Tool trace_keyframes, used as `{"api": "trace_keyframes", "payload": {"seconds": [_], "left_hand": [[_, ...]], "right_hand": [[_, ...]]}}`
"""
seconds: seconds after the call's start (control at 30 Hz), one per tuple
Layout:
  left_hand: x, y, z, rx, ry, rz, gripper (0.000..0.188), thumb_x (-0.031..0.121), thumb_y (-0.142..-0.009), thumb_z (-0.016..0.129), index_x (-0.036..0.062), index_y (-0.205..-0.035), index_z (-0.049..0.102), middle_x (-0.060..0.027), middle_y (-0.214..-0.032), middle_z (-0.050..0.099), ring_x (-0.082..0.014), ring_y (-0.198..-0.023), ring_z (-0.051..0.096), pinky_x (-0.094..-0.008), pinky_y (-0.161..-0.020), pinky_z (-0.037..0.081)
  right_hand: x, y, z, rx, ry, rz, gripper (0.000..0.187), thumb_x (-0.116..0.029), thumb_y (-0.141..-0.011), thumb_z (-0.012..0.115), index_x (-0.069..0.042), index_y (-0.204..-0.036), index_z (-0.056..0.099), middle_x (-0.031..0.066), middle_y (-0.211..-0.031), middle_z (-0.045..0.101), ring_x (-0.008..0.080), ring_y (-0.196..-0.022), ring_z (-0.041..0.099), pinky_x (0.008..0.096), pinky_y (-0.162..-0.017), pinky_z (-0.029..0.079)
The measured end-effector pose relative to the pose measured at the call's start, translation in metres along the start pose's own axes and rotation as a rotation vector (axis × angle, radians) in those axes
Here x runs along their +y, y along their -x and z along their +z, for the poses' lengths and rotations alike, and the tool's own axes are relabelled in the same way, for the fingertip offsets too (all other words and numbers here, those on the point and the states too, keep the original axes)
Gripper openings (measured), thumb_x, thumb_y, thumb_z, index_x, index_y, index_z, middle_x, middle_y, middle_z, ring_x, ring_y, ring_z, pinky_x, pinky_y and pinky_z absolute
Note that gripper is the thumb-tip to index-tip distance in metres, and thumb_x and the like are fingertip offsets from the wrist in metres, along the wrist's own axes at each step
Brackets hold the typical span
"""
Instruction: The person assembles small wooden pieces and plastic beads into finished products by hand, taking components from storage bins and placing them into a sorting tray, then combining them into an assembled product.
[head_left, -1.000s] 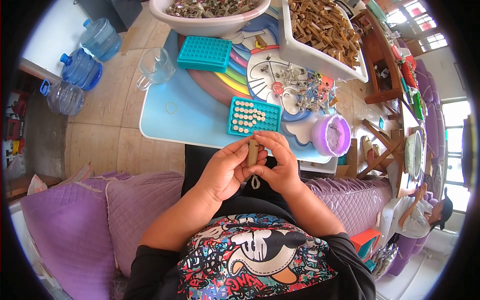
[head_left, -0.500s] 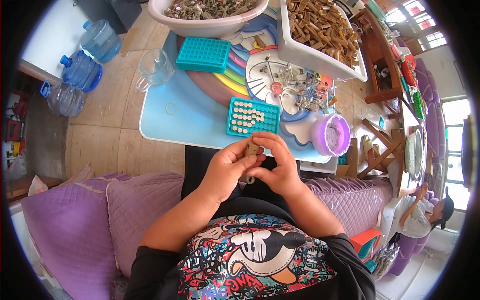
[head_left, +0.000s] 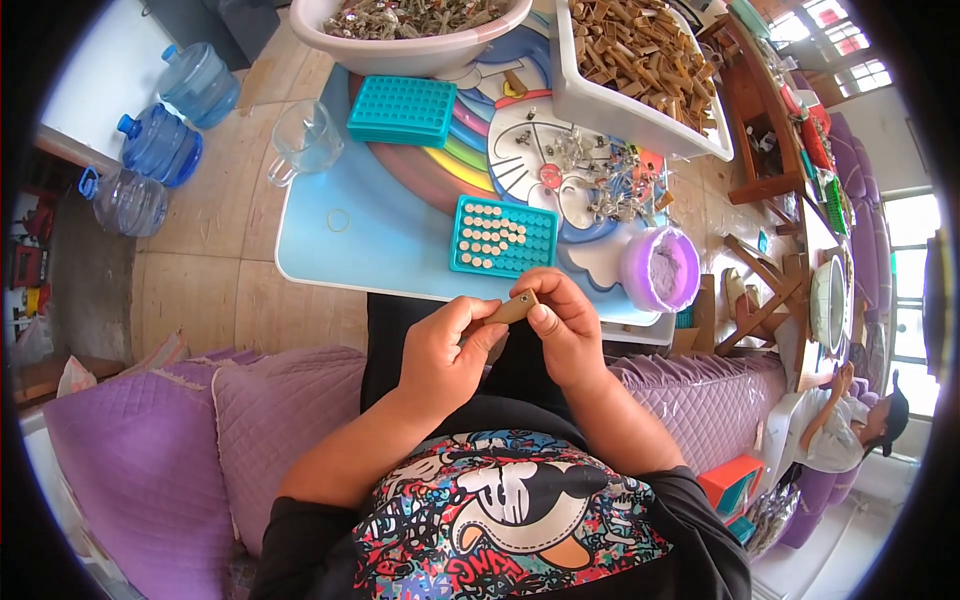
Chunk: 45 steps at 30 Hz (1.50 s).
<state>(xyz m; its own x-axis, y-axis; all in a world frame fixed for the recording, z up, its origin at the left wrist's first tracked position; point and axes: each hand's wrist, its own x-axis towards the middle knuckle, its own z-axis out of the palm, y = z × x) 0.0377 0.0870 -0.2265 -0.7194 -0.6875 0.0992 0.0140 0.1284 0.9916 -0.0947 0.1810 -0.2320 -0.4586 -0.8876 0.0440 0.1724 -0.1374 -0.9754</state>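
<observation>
Over my lap, just off the table's near edge, I hold a small tan-brown piece [head_left: 511, 309] in both hands. It looks like folded cardboard, with a small dark round spot near its right end. My left hand [head_left: 440, 352] pinches its left end between thumb and fingers. At the other end, my right hand [head_left: 568, 335] grips it with thumb and forefinger. Just beyond my hands lies a teal tray [head_left: 543, 258] of round holes, partly filled with pale round pieces [head_left: 480, 235]. To its right stands a purple tub [head_left: 688, 285] holding something greyish-white.
Small metal and clear parts [head_left: 610, 180] are strewn over the table [head_left: 330, 250]. Farther back are stacked teal trays [head_left: 400, 110], a clear jug [head_left: 305, 140], a pink basin [head_left: 420, 52] and a white bin [head_left: 640, 128] of brown pieces. Another person [head_left: 845, 425] sits at far right.
The tan piece has turned from roughly upright to lying sideways, its spotted end now showing. My hands have moved slightly apart, and the ring-like end below them is no longer visible.
</observation>
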Motion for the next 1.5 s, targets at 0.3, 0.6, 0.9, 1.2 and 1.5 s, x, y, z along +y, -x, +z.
{"api": "trace_keyframes", "payload": {"seconds": [0.3,0.6,0.9,1.2,1.5], "left_hand": [[-0.003,-0.005,0.004,-0.151,0.562,-0.367,0.018,0.015,-0.089,0.058,-0.0010,-0.097,0.058,-0.0030,-0.085,0.062,-0.0105,-0.071,0.061,-0.0222,-0.067,0.050],[-0.028,-0.007,-0.009,-0.322,1.008,-0.854,0.029,0.024,-0.089,0.057,0.0000,-0.105,0.058,-0.0098,-0.092,0.064,-0.0171,-0.078,0.064,-0.0296,-0.076,0.054],[-0.032,-0.010,0.000,-0.256,1.084,-0.874,0.027,0.022,-0.089,0.058,0.0010,-0.106,0.058,-0.0097,-0.096,0.063,-0.0162,-0.082,0.064,-0.0300,-0.077,0.055],[-0.031,-0.008,0.002,-0.229,1.071,-0.876,0.026,0.021,-0.089,0.057,0.0008,-0.105,0.058,-0.0095,-0.095,0.063,-0.0152,-0.080,0.064,-0.0296,-0.076,0.055],[-0.031,-0.007,0.000,-0.218,1.091,-0.864,0.026,0.021,-0.090,0.056,0.0001,-0.106,0.057,-0.0100,-0.096,0.062,-0.0161,-0.081,0.063,-0.0308,-0.077,0.054]], "right_hand": [[0.004,0.002,-0.006,0.017,0.173,0.091,0.018,-0.011,-0.090,0.051,0.001,-0.103,0.054,0.0074,-0.102,0.052,0.0166,-0.096,0.049,0.0294,-0.087,0.037],[-0.046,0.010,-0.048,0.158,0.838,-0.082,0.021,0.001,-0.077,0.062,-0.003,-0.098,0.063,0.0122,-0.095,0.061,0.0214,-0.083,0.059,0.0304,-0.072,0.048],[-0.059,-0.010,-0.171,0.353,1.598,0.201,0.015,-0.020,-0.077,0.060,-0.008,-0.083,0.067,0.0130,-0.085,0.063,0.0322,-0.080,0.060,0.0406,-0.071,0.048],[-0.043,-0.026,-0.163,0.289,1.781,0.451,0.015,-0.020,-0.075,0.060,-0.008,-0.080,0.066,0.0151,-0.081,0.064,0.0334,-0.079,0.061,0.0428,-0.070,0.048],[-0.062,-0.017,-0.148,0.466,1.591,0.259,0.011,-0.013,-0.078,0.054,-0.006,-0.083,0.061,0.0150,-0.088,0.063,0.0341,-0.083,0.060,0.0435,-0.073,0.047]]}}
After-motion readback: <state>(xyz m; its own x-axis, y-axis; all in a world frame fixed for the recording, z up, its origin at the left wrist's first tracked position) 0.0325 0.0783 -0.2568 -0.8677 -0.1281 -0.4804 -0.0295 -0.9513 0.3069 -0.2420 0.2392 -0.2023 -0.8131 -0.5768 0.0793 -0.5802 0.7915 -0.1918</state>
